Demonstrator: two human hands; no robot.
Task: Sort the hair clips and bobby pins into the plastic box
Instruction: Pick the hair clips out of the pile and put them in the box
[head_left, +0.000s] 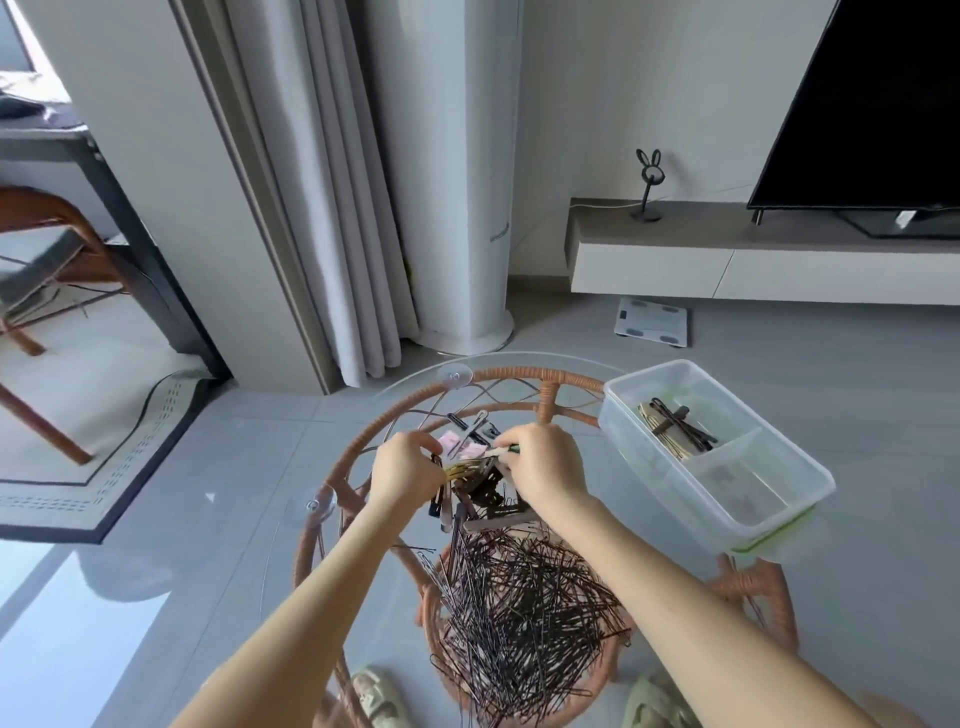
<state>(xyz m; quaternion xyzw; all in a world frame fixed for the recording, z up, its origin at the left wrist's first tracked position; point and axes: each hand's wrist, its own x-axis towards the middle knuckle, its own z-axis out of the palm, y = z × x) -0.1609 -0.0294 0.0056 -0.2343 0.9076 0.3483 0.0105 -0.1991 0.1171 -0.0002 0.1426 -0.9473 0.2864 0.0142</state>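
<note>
A big heap of dark bobby pins (524, 613) lies on the round glass table (332, 525) close to me. Beyond it sits a smaller pile of hair clips (475, 493), some pink, some black. My left hand (402, 470) pinches a bundle of clips with a gold one at its tip. My right hand (543, 470) grips a green and white clip right above the same pile. The clear plastic box (779, 512) stands at the table's right edge, with several dark pins and tan clips (675, 426) in its far compartment.
The glass top rests on a rattan frame (550, 395) with suction cups (322, 505). Under the table I see slippers (371, 693). A TV stand (727, 260), a floor scale (652, 321), a curtain (337, 208) and a chair (47, 260) stand farther off.
</note>
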